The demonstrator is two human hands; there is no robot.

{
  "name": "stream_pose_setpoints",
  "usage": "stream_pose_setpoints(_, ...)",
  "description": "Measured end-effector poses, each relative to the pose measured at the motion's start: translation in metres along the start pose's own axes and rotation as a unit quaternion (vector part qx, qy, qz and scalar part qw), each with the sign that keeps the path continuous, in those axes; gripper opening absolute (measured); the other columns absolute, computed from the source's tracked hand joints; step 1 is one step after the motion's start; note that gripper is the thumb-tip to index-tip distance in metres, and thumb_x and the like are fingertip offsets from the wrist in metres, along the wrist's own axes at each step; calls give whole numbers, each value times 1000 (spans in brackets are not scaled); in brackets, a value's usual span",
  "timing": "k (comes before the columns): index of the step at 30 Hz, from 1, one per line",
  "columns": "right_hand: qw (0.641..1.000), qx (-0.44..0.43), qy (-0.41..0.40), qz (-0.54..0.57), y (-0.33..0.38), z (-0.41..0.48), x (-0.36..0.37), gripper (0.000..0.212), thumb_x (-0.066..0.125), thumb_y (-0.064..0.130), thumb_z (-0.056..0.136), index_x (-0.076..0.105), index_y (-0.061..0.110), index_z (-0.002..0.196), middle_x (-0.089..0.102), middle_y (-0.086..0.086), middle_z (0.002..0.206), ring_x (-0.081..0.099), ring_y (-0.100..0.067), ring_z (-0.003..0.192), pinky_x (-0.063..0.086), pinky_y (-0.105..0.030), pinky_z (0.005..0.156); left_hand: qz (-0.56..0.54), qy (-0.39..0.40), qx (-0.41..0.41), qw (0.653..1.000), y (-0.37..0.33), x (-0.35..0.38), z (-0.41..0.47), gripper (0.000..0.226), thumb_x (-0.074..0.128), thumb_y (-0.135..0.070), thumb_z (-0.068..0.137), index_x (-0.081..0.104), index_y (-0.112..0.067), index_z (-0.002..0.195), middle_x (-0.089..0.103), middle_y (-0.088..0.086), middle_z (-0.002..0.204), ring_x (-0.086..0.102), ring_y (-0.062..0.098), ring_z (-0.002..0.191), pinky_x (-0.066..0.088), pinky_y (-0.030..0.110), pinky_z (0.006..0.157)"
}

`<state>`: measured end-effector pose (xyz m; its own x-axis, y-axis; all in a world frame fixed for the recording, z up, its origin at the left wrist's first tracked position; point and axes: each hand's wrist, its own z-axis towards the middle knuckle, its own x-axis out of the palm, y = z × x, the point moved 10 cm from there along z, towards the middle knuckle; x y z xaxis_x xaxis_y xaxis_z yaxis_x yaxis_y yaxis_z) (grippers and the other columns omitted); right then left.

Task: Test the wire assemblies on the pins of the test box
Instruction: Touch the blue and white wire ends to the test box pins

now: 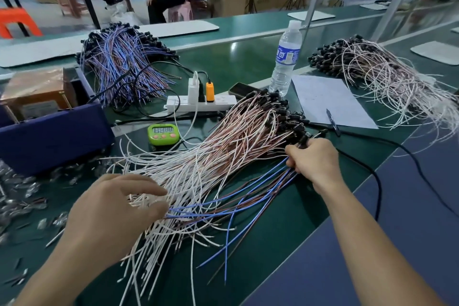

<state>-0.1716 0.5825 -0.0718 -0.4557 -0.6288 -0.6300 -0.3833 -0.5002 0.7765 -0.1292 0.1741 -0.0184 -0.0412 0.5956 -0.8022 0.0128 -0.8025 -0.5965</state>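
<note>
Near the middle of the green bench (248, 57), a bunch of blue and brown wires (248, 196) is held at both ends. Its right end, capped in black, is gripped in the curled fingers of the right hand (314, 156), and its free ends are pinched, seemingly with a few white ends, between the thumb and fingers of the left hand (111, 208). The bunch should be lifted clear of the white and pink pile (223, 141) under it, and stray white ends shaken out, so that only one kind is carried to the pins. The free ends are best kept level and together. The wires are seen to be thin, limp and fanned out, with tips that look stripped. A navy box (49, 136) at far left may be the tester, but no pins can be made out
</note>
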Motion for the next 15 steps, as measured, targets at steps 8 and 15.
stream_pose_setpoints(8,981,-126,-139,-54,52,-31,-21,38,76,28,85,61,22,120,70,3,72,66,-17,69,49,-29,72,-92,-41,0,995,2,-3,5,27,84,-28,77,75,-53,73,63,-43,98,51,-2,114,36,30,96)
stream_pose_setpoints(15,965,-258,-3,54,146,-94,38,26,80,17,85,60,27,72,60,13,54,57,8,48,37,-6,42,-66,-126,12,990,-12,-27,5,14,79,-33,85,75,-44,78,64,-23,128,45,12,130,34,38,109)
